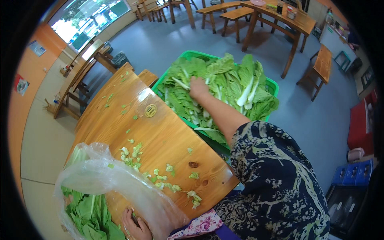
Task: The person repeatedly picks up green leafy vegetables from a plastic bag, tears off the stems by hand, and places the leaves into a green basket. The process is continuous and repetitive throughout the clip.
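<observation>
Green leafy vegetables with white stalks (pixel 247 90) are heaped in a green plastic crate (pixel 273 87) beyond the table. My right hand (pixel 199 88) reaches into this heap; its fingers are partly hidden among the leaves, beside a pale stalk, and whether it grips anything is unclear. At the near edge of the wooden table (pixel 168 132), my left hand (pixel 135 225) rests low beside a clear plastic bag (pixel 144 186), with something dark partly visible at its fingers. Dark green leaves (pixel 93 213) lie in the bag's mouth. Small yellowish leaf scraps (pixel 162 180) are scattered over the tabletop.
A wooden stool (pixel 147 77) stands between table and crate. Farther off are another wooden table (pixel 285 18) with items on it, a bench (pixel 319 64) and a lined bin (pixel 120 58). Blue crates (pixel 352 174) are at the right, a long table (pixel 75 72) by the left wall.
</observation>
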`<state>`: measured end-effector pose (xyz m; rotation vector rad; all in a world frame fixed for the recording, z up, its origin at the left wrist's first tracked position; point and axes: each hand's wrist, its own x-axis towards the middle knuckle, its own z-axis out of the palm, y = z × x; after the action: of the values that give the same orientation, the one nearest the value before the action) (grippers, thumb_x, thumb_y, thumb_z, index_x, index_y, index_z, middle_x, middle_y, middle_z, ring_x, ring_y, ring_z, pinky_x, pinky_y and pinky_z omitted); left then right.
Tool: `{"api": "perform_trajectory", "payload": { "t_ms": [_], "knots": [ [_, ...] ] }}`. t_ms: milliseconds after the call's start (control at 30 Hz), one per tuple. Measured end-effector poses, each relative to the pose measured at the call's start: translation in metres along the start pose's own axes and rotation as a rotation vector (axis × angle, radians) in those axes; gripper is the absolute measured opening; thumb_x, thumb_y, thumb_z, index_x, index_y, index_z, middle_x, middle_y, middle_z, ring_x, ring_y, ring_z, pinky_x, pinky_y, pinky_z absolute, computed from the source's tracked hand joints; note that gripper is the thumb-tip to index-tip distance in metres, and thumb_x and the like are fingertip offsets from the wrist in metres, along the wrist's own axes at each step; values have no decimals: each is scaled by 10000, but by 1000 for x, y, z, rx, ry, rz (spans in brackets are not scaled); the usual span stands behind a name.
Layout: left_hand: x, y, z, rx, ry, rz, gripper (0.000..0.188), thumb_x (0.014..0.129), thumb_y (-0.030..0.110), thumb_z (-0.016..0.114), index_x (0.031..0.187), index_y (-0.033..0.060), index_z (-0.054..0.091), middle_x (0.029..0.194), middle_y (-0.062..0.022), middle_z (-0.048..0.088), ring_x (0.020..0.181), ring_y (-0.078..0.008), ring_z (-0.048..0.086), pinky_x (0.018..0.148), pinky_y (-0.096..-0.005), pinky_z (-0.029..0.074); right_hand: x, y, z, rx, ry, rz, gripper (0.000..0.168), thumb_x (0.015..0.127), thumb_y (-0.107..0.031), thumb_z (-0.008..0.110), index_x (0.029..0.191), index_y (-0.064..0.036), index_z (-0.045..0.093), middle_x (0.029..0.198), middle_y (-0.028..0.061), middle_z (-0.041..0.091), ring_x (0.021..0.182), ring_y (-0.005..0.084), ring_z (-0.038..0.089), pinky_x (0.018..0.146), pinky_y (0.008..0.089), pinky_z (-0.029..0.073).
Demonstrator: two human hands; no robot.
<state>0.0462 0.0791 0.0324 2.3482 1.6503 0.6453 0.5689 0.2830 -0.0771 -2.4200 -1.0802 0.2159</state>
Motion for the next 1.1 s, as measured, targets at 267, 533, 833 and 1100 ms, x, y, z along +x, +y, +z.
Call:
{"api": "perform_trajectory", "payload": {
  "t_ms": [267,533,833,1100],
  "knots": [
    [-1,-5,5,-62,-2,10,387,802,50,409,1177,-40,450,1240,-212,439,1174,-349,390,1009,-405,303,-3,9,-42,184,-50,43,524,662,-129,673,1107,-18,419,1079,218,493,1000,347,543,796,420,478],
    [-2,-14,5,87,-19,30,386,802,62,429,1176,-29,455,1254,-201,444,1170,-350,395,1006,-413,293,-101,64,-127,237,120,3,530,627,-127,680,1062,56,441,1012,237,531,941,364,548,819,397,465],
    [0,-13,6,116,1,69,387,805,84,436,1176,-23,458,1261,-200,440,1179,-350,386,1011,-420,279,-121,102,-97,-3,166,11,544,625,-108,678,1085,23,418,1053,237,486,1008,361,505,808,404,467],
    [0,-11,4,87,-19,48,375,831,107,435,1179,-32,458,1262,-200,441,1179,-347,385,1009,-415,282,-191,109,-88,-35,252,-157,480,629,-80,657,1031,-1,408,980,213,460,921,385,499,742,434,475]
  ]
}}
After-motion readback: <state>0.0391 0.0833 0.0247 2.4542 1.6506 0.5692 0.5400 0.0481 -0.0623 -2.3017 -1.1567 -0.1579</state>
